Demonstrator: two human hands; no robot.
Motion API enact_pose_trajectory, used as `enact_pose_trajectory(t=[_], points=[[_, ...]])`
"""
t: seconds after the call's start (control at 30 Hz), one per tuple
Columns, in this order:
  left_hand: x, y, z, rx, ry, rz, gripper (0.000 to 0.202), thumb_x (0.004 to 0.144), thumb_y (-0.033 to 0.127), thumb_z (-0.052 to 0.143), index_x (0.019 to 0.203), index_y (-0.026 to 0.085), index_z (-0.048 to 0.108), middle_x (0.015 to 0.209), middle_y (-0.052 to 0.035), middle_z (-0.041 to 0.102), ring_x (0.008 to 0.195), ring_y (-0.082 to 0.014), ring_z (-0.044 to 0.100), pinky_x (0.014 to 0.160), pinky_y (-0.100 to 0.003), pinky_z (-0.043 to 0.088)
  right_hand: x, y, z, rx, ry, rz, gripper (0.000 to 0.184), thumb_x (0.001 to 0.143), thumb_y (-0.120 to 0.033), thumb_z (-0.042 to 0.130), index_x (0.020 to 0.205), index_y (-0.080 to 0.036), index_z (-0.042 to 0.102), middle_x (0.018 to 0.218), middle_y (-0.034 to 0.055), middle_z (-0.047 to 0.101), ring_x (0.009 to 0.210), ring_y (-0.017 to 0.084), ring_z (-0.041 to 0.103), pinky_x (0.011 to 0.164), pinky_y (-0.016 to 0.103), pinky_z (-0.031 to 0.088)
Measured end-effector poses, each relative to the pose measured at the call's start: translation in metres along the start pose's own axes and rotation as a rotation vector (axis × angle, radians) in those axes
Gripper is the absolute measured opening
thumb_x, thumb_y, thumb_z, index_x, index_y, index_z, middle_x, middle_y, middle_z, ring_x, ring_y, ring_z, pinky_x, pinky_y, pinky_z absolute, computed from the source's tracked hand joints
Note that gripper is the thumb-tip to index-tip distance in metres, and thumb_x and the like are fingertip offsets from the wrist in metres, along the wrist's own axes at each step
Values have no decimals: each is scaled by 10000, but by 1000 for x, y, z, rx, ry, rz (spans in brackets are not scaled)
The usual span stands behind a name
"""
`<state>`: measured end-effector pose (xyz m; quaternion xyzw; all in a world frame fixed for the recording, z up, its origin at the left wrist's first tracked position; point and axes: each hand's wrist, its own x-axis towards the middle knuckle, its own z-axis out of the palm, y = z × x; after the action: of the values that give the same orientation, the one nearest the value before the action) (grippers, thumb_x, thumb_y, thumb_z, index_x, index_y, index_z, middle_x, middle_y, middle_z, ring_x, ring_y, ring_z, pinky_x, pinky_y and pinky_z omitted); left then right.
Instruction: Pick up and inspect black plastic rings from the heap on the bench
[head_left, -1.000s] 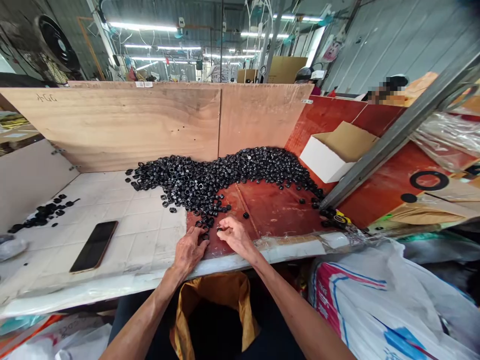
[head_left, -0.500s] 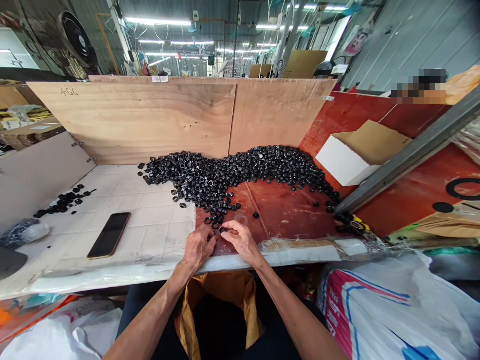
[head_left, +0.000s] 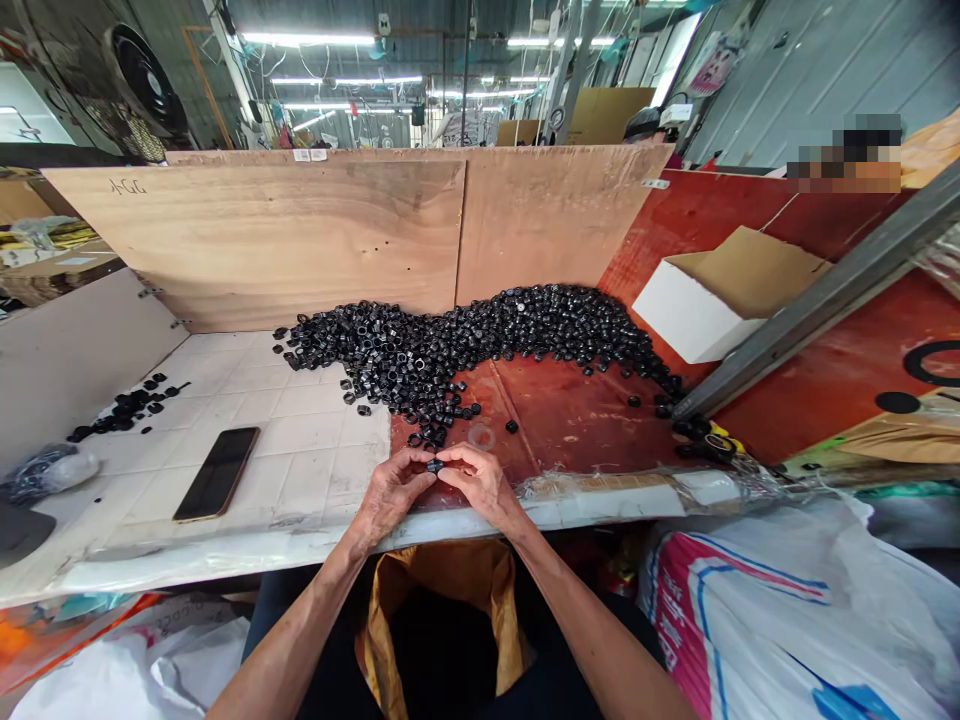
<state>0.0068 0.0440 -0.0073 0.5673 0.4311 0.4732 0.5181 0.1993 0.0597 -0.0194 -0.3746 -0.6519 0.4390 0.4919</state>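
At the table's front edge, my left hand [head_left: 394,488] and my right hand [head_left: 480,486] meet fingertip to fingertip. Between them is a small black plastic part [head_left: 435,466], pinched from both sides. Whether it is one piece or two pressed together, I cannot tell; the fingers cover much of it. Just beyond my fingers begins a large heap of small black ring-like and cap-like parts [head_left: 420,350], several of them lying loose at its near end.
A phone [head_left: 217,474] lies on the white left side, with a smaller group of black parts [head_left: 131,408] behind it. An open carton [head_left: 690,310] leans at the right. Below the edge, an open yellow-brown bag [head_left: 375,640] sits between my legs. A wooden board [head_left: 315,230] closes the back.
My hands have come together. The right hand brought a black ring-like part leftward to the left fingertips, and both now grip at one spot. The view has shifted slightly.
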Motion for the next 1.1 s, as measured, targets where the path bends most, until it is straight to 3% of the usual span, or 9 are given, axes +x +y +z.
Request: enact_pose_trajectory(t=[0.17, 0.33, 0.57, 0.77, 0.93, 1.1], points=[[-2, 0, -1, 54, -5, 101, 254, 847, 338, 789, 1057, 203, 739, 1106, -65, 735, 1044, -226, 689, 973, -358, 526, -2, 0, 2, -62, 30, -16, 329, 864, -267, 723, 1191, -233, 704, 973, 38, 759, 836, 186, 721, 765, 295, 579], [-3, 0, -2, 117, 12, 140, 218, 865, 309, 773, 1059, 213, 744, 1089, -62, 733, 1037, -224, 686, 988, -370, 525, -4, -8, 3, -142, 48, -127, 107, 904, -282, 704, 985, -223, 739, 920, 45, 728, 796, 182, 688, 722, 280, 569], [-3, 1, -1, 175, 15, 190, 181, 852, 266, 768, 1027, 221, 766, 1060, -55, 736, 1026, -218, 685, 993, -372, 517, -3, -10, 1, -28, 28, -128, 69, 912, -233, 687, 916, -220, 754, 913, 47, 706, 814, 184, 700, 701, 270, 583], [-4, 3, 2, 88, 46, 29, 223, 812, 316, 802, 997, 197, 766, 997, -51, 762, 948, -219, 699, 928, -365, 541, -1, -12, 1, -140, 16, -302, 118, 923, -187, 645, 920, -225, 756, 1004, 70, 727, 947, 207, 705, 892, 343, 561], [-4, 5, 3, 54, 37, 83, 208, 823, 312, 802, 994, 202, 760, 1034, -56, 750, 1004, -226, 693, 974, -373, 530, -2, -11, 4, -196, 47, -193, 183, 929, -252, 652, 1102, -231, 709, 988, 66, 736, 885, 208, 705, 808, 322, 577], [-5, 7, 2, 185, -25, 205, 151, 886, 279, 746, 1020, 213, 767, 1064, -66, 741, 1036, -222, 683, 1001, -373, 508, -6, -5, 7, -242, 20, -104, 286, 1013, -352, 561, 1255, -204, 601, 770, 20, 684, 671, 176, 668, 642, 267, 539]])
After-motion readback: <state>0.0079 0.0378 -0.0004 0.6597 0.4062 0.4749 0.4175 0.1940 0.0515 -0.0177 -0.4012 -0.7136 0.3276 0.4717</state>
